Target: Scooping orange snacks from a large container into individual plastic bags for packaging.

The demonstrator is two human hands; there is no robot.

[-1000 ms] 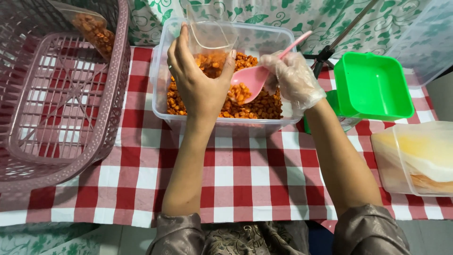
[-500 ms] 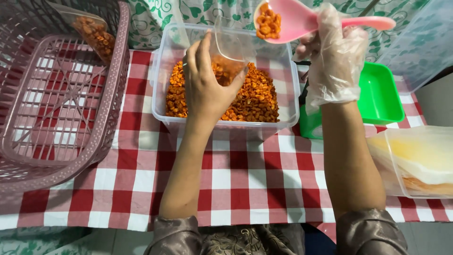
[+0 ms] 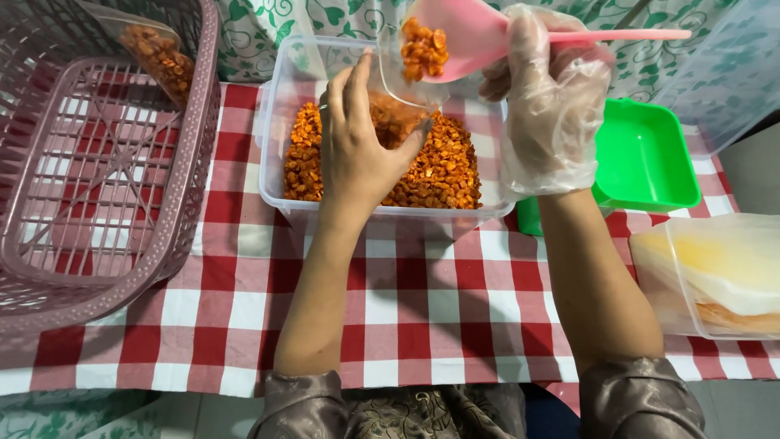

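Observation:
My left hand (image 3: 357, 150) holds a small clear plastic bag (image 3: 398, 97) open over a clear plastic tub (image 3: 280, 122) of orange snack pieces (image 3: 443, 167). My right hand (image 3: 548, 106), in a thin clear glove, grips a pink scoop (image 3: 471, 32) by its long handle. The scoop is tilted at the bag's mouth with a heap of orange pieces in its bowl. Some pieces sit inside the bag.
A mauve plastic basket (image 3: 97, 203) stands at the left with one filled bag (image 3: 158, 53) in its far corner. A green tray (image 3: 646, 158) lies right of the tub, a clear lidded box (image 3: 723, 276) at the right edge. A red-and-white checked cloth (image 3: 422, 301) covers the table.
My right hand lifted the scoop out of the tub with a load of orange pieces and brought it to the bag's mouth. My left hand kept holding the bag.

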